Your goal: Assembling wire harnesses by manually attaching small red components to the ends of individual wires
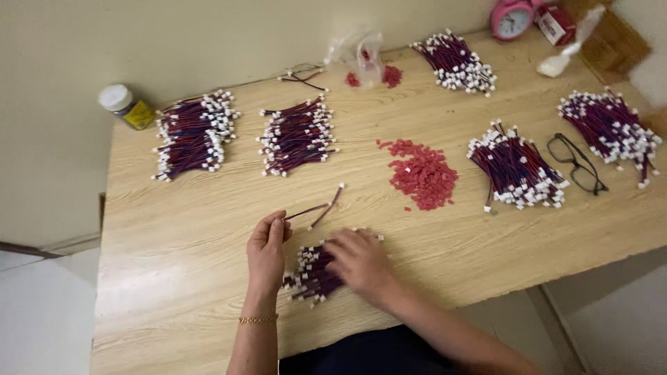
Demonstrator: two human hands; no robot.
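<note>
Near the table's [174,278] front edge, the left hand [267,251] pinches two short wires [316,208]; the right hand [361,262], fingers loosely spread, rests on a wire bundle [313,278].

on the wooden tabletop [208,229] the left hand [267,250] pinches 2 short red-and-black wire leads [316,207] between thumb and fingers, while the right hand [361,260] lies flat on a small bundle of white-tipped wires [313,274] just beside it. farther back lie 5 larger wire bundles, a heap of small red pieces [422,177] between them, black glasses [577,163] at the right and a pink clock [512,17] by the wall.
</note>
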